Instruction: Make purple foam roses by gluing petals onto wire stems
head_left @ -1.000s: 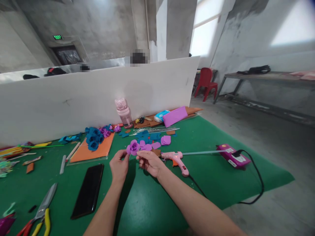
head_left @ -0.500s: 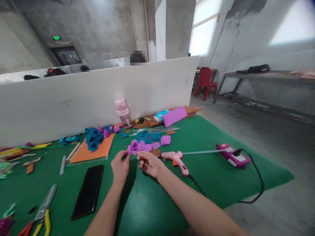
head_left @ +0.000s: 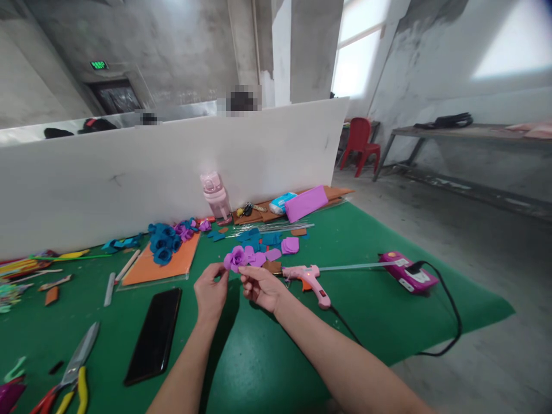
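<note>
A purple foam flower (head_left: 235,259) with curled petals is held up between my two hands. My left hand (head_left: 211,292) pinches its left lower edge, fingers closed. My right hand (head_left: 261,286) has thumb and forefinger pressed together at the flower's right side. Just beyond lie loose purple petal pieces (head_left: 273,255) and a stack of purple squares (head_left: 290,245). Blue foam pieces (head_left: 251,235) are scattered behind them. Right of my right hand, a pink glue gun (head_left: 311,280) lies on the green table, a glue stick out of its back and its tip by a brown piece (head_left: 272,267).
Blue flowers (head_left: 163,242) rest on an orange sheet (head_left: 157,273) at left. A phone (head_left: 154,336) and scissors (head_left: 80,359) lie nearer me. The glue gun's cord passes the purple power strip (head_left: 409,272). A pink bottle (head_left: 216,198) stands against the white partition (head_left: 164,167).
The purple flower has turned slightly between my fingers, and its petals face a little differently. Both hands have hardly moved.
</note>
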A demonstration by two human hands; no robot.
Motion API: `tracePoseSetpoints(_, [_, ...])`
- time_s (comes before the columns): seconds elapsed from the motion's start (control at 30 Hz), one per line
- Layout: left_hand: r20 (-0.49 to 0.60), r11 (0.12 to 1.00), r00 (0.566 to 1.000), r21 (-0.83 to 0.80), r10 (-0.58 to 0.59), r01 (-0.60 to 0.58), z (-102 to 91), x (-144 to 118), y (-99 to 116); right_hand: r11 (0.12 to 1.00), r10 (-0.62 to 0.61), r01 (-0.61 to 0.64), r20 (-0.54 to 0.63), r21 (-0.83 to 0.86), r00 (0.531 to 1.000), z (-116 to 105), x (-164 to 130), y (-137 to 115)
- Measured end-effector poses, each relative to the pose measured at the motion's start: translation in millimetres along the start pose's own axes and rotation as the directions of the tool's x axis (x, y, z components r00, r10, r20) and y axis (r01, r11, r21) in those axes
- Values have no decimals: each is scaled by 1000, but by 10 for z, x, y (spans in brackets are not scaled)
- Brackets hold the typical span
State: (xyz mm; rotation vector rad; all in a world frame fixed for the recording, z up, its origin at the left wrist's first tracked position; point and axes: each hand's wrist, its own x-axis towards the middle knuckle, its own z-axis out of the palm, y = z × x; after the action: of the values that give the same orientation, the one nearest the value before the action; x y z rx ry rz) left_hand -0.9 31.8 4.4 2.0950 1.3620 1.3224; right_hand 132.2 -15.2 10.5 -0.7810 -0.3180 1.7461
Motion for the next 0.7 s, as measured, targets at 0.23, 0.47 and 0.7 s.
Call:
tracePoseSetpoints(0.23, [-2, 985, 987, -59, -161, 161, -8, 9, -11, 999, -18, 19, 16, -45, 1000, 2, -3, -20])
tracePoseSetpoints(0.47, [150, 609, 874, -662, -462, 436, 32, 55, -18, 967, -9, 46, 148, -251, 989, 3, -22, 42])
tracePoseSetpoints(0.7, [447, 173, 756, -796, -479, 580, -62, 85, -89, 877, -224, 210, 19, -433, 974, -55, 101, 108])
